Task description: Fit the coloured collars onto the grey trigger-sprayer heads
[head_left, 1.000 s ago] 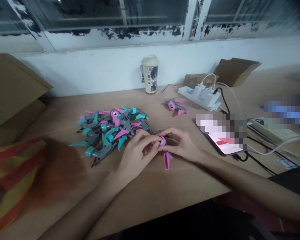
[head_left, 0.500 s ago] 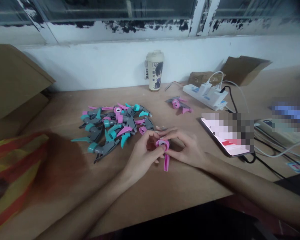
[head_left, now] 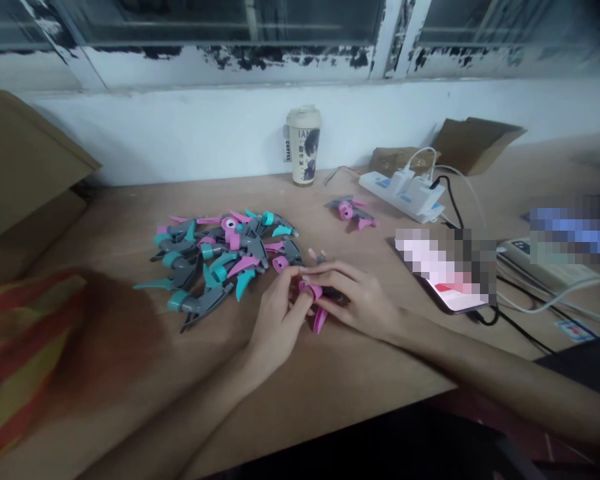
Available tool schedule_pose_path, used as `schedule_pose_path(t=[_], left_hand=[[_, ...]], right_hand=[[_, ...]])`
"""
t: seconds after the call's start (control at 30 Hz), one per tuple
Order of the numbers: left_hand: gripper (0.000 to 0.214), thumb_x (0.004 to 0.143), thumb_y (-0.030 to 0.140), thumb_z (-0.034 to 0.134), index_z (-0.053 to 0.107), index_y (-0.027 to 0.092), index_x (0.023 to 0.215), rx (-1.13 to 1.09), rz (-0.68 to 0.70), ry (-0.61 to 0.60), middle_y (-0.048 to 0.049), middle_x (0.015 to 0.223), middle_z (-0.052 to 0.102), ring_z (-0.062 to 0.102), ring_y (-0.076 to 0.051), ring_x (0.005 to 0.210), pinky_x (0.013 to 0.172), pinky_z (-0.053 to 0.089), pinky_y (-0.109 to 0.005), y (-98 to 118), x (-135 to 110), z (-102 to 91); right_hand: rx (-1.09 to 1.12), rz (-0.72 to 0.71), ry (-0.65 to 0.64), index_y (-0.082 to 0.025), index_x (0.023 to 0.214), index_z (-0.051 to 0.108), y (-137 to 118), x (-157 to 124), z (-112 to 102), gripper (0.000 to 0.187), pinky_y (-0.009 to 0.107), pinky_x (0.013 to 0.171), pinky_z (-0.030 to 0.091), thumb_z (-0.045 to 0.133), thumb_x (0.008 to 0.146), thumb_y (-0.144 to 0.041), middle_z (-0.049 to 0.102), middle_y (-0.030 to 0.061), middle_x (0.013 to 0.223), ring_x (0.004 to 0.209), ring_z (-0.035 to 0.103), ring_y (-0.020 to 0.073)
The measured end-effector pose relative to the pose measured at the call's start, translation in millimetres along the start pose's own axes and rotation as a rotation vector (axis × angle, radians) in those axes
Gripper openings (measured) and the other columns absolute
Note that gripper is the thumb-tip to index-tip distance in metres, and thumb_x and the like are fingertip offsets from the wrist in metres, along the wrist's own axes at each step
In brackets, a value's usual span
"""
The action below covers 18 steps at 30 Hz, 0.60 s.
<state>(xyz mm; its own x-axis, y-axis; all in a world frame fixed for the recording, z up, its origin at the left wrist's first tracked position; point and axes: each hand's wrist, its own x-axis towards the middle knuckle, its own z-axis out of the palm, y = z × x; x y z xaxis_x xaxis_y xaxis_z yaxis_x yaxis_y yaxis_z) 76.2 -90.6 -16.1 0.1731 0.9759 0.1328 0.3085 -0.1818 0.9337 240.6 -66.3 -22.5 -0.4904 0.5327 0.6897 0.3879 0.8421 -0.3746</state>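
Between both hands, just above the table, is a grey and pink trigger spray head [head_left: 319, 320]; its pink collar faces me and its pink trigger hangs down. My left hand [head_left: 280, 310] is closed on it, with the thumb pressed at the collar. From the other side my right hand [head_left: 357, 297] grips the grey body, and its fingers cover much of it. Left of my hands lies a pile of several grey spray heads [head_left: 215, 257] with teal or pink collars and triggers. A separate grey and pink spray head [head_left: 350, 211] rests farther back, right of the pile.
A lidded coffee cup [head_left: 305, 147] stands against the wall. To the right are a power strip [head_left: 403, 195] with plugs and cables, a phone [head_left: 443, 273] and a brown paper bag [head_left: 477, 143]. Cardboard [head_left: 27, 160] and a red-yellow bag [head_left: 25, 360] are at the left.
The spray head in my hands has turned a little, its collar facing less upward and its trigger tilting. Both hands keep hold of it. The whole view has shifted slightly.
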Motion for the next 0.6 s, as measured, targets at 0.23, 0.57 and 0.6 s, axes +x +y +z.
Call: schedule_pose_path(t=[0.23,0.57,0.6], left_hand=[[0.024,0.09,0.041,0.043,0.045,0.023,0.106,-0.099,-0.072,0.152,0.0026,0.076,0.052,0.057,-0.01,0.06,0.048,0.047,-0.02,-3.2,-1.6,1.5],[0.022,0.093,0.038,0.036,0.049,0.021,0.088,-0.047,-0.127,0.106,0.0056,0.061,0.05,0.053,-0.009,0.053,0.05,0.044,-0.021,-0.5,-4.9,-0.6],[0.023,0.094,0.038,0.036,0.05,0.021,0.088,-0.05,-0.132,0.096,0.0053,0.061,0.05,0.053,-0.009,0.053,0.05,0.044,-0.02,-0.5,-4.8,-0.7]], right_hand=[[-0.006,0.313,-0.054,-0.019,0.097,0.059,28.7,38.4,-22.5,0.024,0.034,0.084,0.049,0.065,0.078,-0.032,0.066,0.0056,0.104,0.097,0.062,0.0198],[-0.086,0.38,-0.193,-0.015,0.1,0.062,89.1,99.5,34.9,0.029,0.03,0.082,0.043,0.063,0.079,-0.035,0.063,0.0083,0.105,0.092,0.059,0.0188],[-0.103,0.377,-0.193,-0.015,0.103,0.061,90.9,101.9,42.0,0.031,0.03,0.082,0.043,0.062,0.08,-0.036,0.062,0.0088,0.106,0.093,0.058,0.0189]])
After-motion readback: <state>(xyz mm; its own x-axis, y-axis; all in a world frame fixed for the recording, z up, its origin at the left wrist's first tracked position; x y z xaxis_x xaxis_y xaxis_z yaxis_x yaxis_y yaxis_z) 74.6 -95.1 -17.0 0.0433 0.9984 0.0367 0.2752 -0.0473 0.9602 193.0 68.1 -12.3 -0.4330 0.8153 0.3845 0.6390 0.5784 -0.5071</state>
